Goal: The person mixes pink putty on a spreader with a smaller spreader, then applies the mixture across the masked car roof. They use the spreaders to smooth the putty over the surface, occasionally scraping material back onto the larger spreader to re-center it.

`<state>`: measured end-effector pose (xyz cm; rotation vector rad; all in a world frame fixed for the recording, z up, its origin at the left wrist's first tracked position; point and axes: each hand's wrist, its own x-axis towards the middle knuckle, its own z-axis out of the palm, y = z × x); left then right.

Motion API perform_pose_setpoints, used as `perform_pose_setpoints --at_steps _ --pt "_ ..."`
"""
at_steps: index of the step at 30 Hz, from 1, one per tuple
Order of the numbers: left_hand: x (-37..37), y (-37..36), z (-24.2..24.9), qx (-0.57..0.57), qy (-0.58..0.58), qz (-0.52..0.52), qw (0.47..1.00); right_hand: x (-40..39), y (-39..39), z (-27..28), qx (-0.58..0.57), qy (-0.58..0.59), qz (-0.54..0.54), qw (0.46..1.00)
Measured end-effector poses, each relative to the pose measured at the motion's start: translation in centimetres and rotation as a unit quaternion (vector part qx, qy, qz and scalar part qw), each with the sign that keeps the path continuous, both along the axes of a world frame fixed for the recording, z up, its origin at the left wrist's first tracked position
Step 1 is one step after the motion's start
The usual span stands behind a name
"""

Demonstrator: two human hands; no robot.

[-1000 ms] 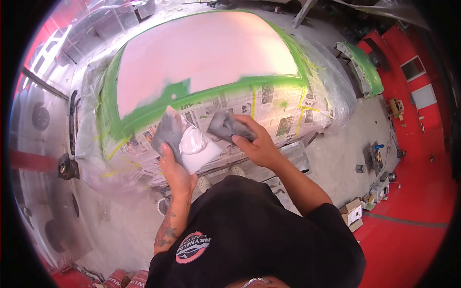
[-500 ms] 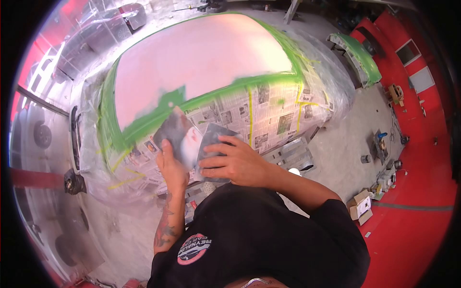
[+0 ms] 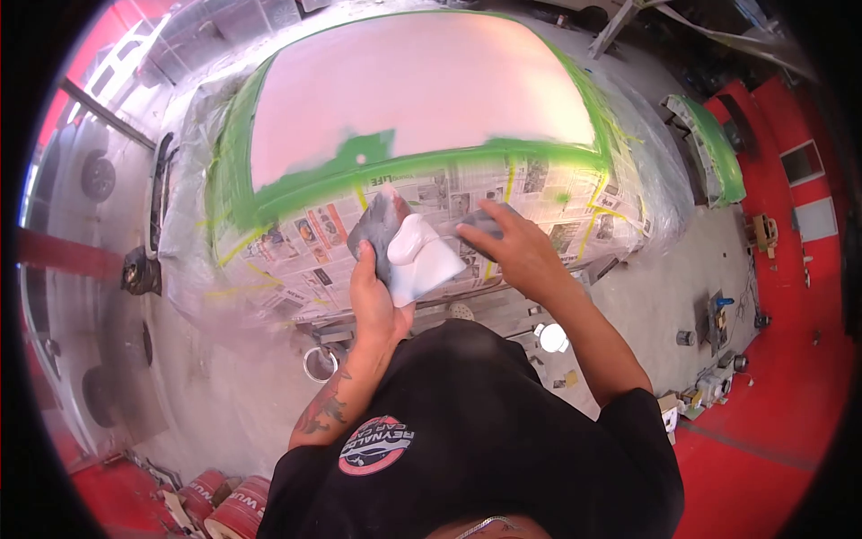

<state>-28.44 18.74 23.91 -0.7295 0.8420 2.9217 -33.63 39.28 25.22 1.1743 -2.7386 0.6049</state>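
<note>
My left hand is closed on the lower left edge of a grey, smeared palette board. A thick mound of white putty lies on the board. In my right hand is a dark grey flat spreader, pinched between fingers and thumb. It is held apart from the board, to its right. Both hands are over a car panel covered with newspaper, just in front of its pale pink surface, which green masking borders.
Plastic sheeting drapes the car's sides. On the floor near me stand an open can and a round white container. Red rolls lie at lower left. A green-masked part stands by the red wall.
The spreader in my right hand has moved off the board to the right, uncovering the white putty. The board is turned and sits further right in view. The head view has shifted.
</note>
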Motion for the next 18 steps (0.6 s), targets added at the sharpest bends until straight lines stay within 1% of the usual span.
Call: perform_pose_setpoints --at_steps 2,3,4,6,7,8,10,11,12,14,15,18 --pt "-0.2 0.7 0.1 -0.078 0.118 0.063 0.988 0.0 -0.3 2.2 -0.063 -0.018 -0.097 0.993" --pt "-0.7 1.5 0.6 -0.099 0.1 0.126 0.982 0.2 -1.2 3.0 -0.125 0.034 -0.082 0.988" --pt "-0.6 1.5 -0.2 -0.098 0.098 0.132 0.981 0.9 -2.2 3.5 -0.123 0.032 -0.076 0.989" --pt "-0.8 1.0 -2.0 -0.235 0.142 0.094 0.957 2.5 -4.2 4.0 -0.096 0.008 0.004 0.995" --pt "-0.4 0.6 -2.2 -0.3 0.134 0.046 0.943 3.4 -5.1 3.7 -0.081 -0.005 0.017 0.997" --pt "-0.3 0.4 -2.4 -0.3 0.135 0.048 0.943 3.3 -4.9 3.9 -0.082 -0.004 0.019 0.996" --pt "-0.4 0.5 -2.6 -0.277 0.164 0.039 0.946 2.5 -3.9 4.6 -0.126 -0.037 -0.02 0.991" --pt "-0.3 0.7 -2.8 -0.278 0.149 0.038 0.948 2.1 -3.9 4.9 -0.161 -0.017 -0.058 0.985" --pt "-0.1 0.8 -3.2 -0.276 0.147 0.039 0.949 2.3 -4.2 4.5 -0.158 -0.019 -0.057 0.986" --pt "-0.1 0.9 -3.8 -0.349 0.172 0.023 0.921 2.7 -5.0 3.5 -0.164 -0.032 -0.015 0.986" --pt "-0.1 1.0 -3.8 -0.349 0.175 0.023 0.921 3.2 -4.8 3.7 -0.123 -0.058 0.004 0.991" --pt "-0.4 1.5 -3.5 -0.313 0.16 0.083 0.933 2.2 -3.8 4.7 -0.138 -0.05 -0.016 0.989"
